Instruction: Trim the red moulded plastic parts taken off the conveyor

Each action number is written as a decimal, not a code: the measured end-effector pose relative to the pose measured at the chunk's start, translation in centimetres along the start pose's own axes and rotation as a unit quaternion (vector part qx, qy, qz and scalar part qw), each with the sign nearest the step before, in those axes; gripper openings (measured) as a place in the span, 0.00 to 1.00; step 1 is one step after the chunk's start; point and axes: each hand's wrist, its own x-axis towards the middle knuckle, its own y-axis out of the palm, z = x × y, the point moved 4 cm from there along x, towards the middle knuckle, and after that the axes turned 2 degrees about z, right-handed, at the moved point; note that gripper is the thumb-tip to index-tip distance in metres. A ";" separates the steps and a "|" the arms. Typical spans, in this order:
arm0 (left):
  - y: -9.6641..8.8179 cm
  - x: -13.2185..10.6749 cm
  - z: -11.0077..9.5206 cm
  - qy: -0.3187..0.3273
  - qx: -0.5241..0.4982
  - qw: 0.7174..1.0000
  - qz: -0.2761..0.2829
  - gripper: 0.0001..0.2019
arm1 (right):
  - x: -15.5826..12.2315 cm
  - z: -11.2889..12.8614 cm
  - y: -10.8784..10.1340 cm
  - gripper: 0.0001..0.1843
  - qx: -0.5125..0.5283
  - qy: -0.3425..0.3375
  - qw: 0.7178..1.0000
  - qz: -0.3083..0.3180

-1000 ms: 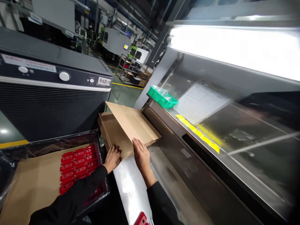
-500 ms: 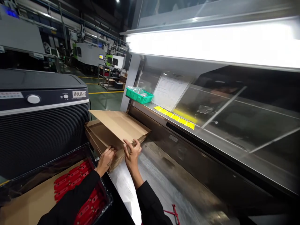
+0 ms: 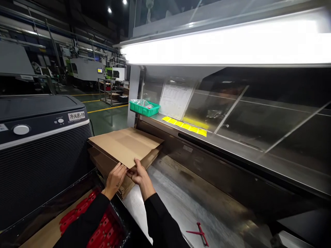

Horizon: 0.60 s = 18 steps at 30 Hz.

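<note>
Right hand (image 3: 141,176) clamped on near corner of flat brown cardboard sheet (image 3: 126,146); sheet extends beyond fingers, over brown cardboard stack (image 3: 153,157). Left hand (image 3: 115,179): fingers at near edge, can't tell if gripping.

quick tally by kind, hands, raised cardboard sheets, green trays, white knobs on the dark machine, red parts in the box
Left hand and right hand: 2
Raised cardboard sheet: 1
Green tray: 1
White knobs on the dark machine: 2
Red parts: can't count, a sleeve hides some
Total without red parts: 6
</note>
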 end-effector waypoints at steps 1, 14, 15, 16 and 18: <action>-0.2 -0.4 -0.2 -0.003 -0.001 1.000 -0.001 0.13 | 0.3 0.1 0.1 0.15 0.001 0.018 1.000 0.000; 4.8 -8.8 -0.8 -0.119 0.025 0.989 0.088 0.25 | 0.3 1.7 1.4 0.11 0.014 0.050 0.999 -0.013; 5.6 -8.6 -0.2 -0.127 0.031 0.986 0.100 0.23 | 0.2 1.7 1.3 0.11 0.014 0.052 0.998 -0.015; 6.1 -8.5 0.2 -0.134 0.036 0.984 0.110 0.21 | 0.0 1.7 1.2 0.11 0.014 0.054 0.998 -0.017; 6.5 -8.4 0.9 -0.142 0.044 0.980 0.131 0.17 | -0.2 1.9 0.8 0.11 0.017 0.054 0.998 -0.021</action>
